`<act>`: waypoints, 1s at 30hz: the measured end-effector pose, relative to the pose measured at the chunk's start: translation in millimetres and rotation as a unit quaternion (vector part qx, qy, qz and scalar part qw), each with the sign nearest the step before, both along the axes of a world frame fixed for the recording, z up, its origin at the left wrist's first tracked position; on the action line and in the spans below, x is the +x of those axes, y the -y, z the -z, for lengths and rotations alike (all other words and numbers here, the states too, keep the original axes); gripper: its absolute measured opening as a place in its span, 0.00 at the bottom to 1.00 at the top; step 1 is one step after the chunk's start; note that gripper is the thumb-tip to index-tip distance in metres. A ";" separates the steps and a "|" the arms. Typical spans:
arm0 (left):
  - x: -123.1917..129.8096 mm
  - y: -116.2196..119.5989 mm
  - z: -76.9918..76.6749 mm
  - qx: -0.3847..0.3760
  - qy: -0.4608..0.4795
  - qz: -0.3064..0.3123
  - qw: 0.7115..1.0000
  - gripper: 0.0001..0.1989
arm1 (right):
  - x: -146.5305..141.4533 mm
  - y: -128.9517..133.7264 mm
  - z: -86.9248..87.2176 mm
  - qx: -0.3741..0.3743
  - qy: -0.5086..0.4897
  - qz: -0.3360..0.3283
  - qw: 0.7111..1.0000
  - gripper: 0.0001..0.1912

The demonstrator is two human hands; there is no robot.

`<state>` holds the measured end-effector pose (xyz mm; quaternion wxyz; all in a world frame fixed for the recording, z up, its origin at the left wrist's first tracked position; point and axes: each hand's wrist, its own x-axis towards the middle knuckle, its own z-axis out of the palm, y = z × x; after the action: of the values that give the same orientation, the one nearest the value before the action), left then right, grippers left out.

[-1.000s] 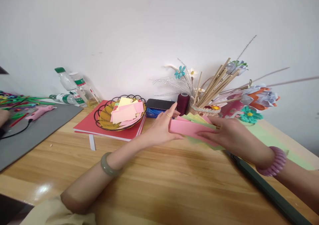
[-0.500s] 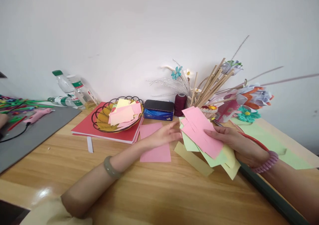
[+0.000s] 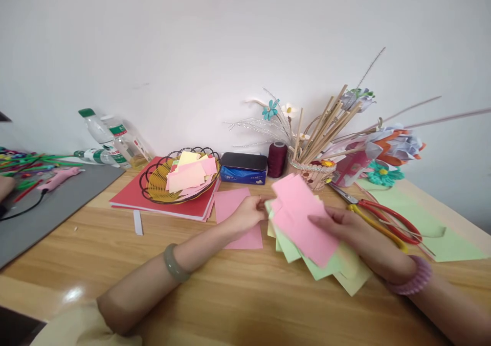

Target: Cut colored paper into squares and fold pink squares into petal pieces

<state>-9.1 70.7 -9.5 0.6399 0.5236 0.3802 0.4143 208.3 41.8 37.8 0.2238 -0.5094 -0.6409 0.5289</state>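
Observation:
A fanned bunch of pink, green and yellow paper pieces (image 3: pixel 301 221) is gripped between the thumb and fingers of my right hand (image 3: pixel 351 231). At its left edge, my left hand (image 3: pixel 247 214) has its fingers closed; what they pinch, if anything, is hidden. Under my left hand a pink sheet (image 3: pixel 233 199) lies on the table. Further left, a woven basket (image 3: pixel 153 182) with pink and yellow paper pieces sits on a red folder (image 3: pixel 126 198).
Behind stand a blue tissue pack (image 3: pixel 243 176), a maroon thread spool (image 3: pixel 276 160) and a pot (image 3: pixel 314 176) of sticks and flowers. Red-handled scissors (image 3: pixel 391 221) lie at right on a green sheet (image 3: pixel 448 238). Bottles (image 3: pixel 123 141) lean at left; a person's hand (image 3: pixel 5 186) shows at the left edge.
My left hand's fingers have closed at the papers' left edge. My right hand has shifted down and left with the bunch; the yellow strip no longer lies apart below it. More of the scissors shows.

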 end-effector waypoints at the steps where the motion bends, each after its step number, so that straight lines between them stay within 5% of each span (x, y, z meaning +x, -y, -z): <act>1: 1.5 0.9 -1.2 -0.003 0.012 -0.004 1.000 0.14 | -1.6 0.5 0.8 0.031 0.027 -0.017 0.999 0.19; 8: -1.6 3.9 -8.3 -0.060 0.075 0.003 0.995 0.17 | -8.5 -9.7 3.4 0.209 0.164 -0.115 0.957 0.14; 12: -16.0 8.5 -33.3 -0.068 0.089 0.031 0.993 0.27 | -10.4 -8.9 -9.7 0.310 0.238 -0.121 0.912 0.14; 15: -23.5 15.1 -56.6 0.085 0.027 0.089 0.992 0.35 | -16.2 -2.7 -29.0 0.401 0.271 -0.112 0.868 0.16; 17: -23.9 17.8 -63.7 0.191 -0.064 0.069 0.977 0.42 | -21.5 0.2 -38.7 0.452 0.274 -0.121 0.840 0.17; 21: -19.1 15.9 -46.9 0.215 -0.131 0.040 0.967 0.34 | -26.1 1.0 -30.5 0.559 0.278 -0.155 0.766 0.22; 26: -14.4 14.4 -14.3 0.181 -0.146 0.024 0.972 0.17 | -13.8 9.1 5.9 0.557 0.296 -0.094 0.770 0.26; 30: -12.1 11.9 -8.1 0.178 -0.131 0.001 0.975 0.07 | 1.5 13.8 15.2 0.518 0.297 -0.016 0.802 0.21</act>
<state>-21.1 58.8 -1.4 0.4819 0.6792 0.3799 0.4026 209.8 28.0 22.6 0.2445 -0.4398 -0.8624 -0.0556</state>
